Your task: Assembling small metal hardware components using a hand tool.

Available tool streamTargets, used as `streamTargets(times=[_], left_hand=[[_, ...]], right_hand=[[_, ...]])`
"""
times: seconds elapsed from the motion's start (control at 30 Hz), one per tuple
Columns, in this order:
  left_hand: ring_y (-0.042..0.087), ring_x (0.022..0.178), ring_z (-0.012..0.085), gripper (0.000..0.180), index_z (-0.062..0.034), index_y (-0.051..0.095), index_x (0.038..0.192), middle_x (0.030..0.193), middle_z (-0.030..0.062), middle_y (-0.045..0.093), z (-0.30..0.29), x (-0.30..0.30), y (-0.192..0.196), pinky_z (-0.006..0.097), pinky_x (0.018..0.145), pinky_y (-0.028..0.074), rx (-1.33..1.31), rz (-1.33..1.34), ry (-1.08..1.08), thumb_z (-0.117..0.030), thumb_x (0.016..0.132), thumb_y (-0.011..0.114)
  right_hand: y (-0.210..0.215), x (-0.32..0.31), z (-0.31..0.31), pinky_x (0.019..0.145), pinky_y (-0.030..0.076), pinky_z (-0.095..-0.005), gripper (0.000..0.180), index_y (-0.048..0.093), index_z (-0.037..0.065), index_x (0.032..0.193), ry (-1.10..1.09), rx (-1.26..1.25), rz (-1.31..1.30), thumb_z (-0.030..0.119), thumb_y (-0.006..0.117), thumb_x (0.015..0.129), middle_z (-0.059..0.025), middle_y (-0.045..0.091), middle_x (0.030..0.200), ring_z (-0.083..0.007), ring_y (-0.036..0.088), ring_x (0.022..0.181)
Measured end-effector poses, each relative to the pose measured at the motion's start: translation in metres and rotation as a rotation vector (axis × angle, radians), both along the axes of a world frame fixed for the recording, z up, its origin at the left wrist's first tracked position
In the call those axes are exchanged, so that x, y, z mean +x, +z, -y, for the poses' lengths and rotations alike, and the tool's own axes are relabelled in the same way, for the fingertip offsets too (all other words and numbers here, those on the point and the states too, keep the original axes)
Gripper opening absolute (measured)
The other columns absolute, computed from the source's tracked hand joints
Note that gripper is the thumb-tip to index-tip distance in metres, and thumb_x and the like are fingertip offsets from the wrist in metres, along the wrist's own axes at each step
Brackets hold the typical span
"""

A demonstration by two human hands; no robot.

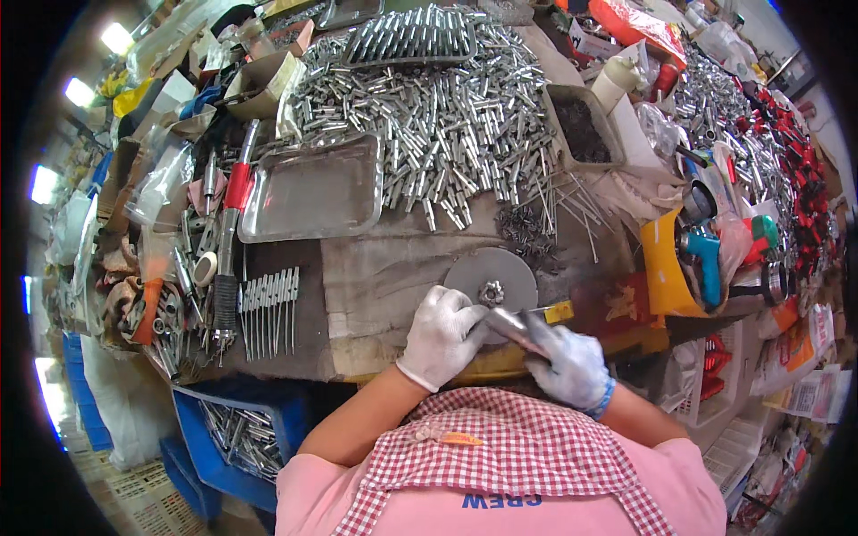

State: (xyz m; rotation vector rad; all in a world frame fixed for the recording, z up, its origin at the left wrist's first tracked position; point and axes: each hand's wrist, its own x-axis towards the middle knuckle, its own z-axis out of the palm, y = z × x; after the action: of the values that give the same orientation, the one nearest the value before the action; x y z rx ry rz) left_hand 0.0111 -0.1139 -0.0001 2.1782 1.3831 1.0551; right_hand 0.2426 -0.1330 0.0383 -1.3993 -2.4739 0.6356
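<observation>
In white gloves, both my hands meet at the table's near edge. My right hand (572,368) is wrapped round a shiny metal cylinder (521,330) that slants up to the left. At its far end my left hand (441,336) has its fingers pinched together; what they grip there is hidden by the glove. Just beyond them lies a grey round disc (508,266), with a small cluster of metal pieces (492,292) at its middle. A small yellow piece (559,312) sits right of the cylinder.
A big heap of metal rods (438,125) covers the far table, beside a metal tray (313,192). Slim rods (270,308) stand in a row at left, near a red-banded tool (238,188). A yellow holder (666,259) is at right; a blue bin (192,411) lies below left.
</observation>
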Motion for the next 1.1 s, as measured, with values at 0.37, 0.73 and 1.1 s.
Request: streamTargets(times=[0.37,0.73,1.1], left_hand=[[0.056,0.080,0.0270,0.014,-0.0092,0.071,0.082,0.080,0.0063,0.060,0.002,-0.001,-0.002,0.038,0.074,0.048,0.005,-0.013,-0.008,-0.007,0.068,0.072],[0.060,0.078,0.0275,0.013,-0.0073,0.069,0.080,0.081,0.0077,0.066,0.001,0.002,0.006,0.038,0.072,0.049,0.011,0.041,0.011,-0.006,0.068,0.074],[0.062,0.078,0.0157,0.015,-0.0005,0.060,0.098,0.090,0.0091,0.066,0.018,-0.016,0.037,0.030,0.073,0.050,-0.325,0.667,0.292,-0.015,0.095,0.063]], right_hand=[[-0.009,0.015,-0.003,0.070,0.056,-0.0409,0.063,0.056,0.004,0.132,-0.188,0.040,-0.136,0.010,0.073,0.072,-0.0191,0.069,0.096,-0.0352,0.069,0.080],[0.009,0.012,-0.030,0.092,0.045,-0.0439,0.049,0.065,0.016,0.122,-0.082,0.386,0.246,0.019,0.072,0.073,-0.0088,0.059,0.109,-0.0310,0.053,0.106],[0.000,-0.044,-0.047,0.061,0.052,-0.0445,0.023,0.070,0.010,0.090,0.126,0.064,-0.123,0.027,0.072,0.074,-0.0129,0.064,0.077,-0.0338,0.064,0.071]])
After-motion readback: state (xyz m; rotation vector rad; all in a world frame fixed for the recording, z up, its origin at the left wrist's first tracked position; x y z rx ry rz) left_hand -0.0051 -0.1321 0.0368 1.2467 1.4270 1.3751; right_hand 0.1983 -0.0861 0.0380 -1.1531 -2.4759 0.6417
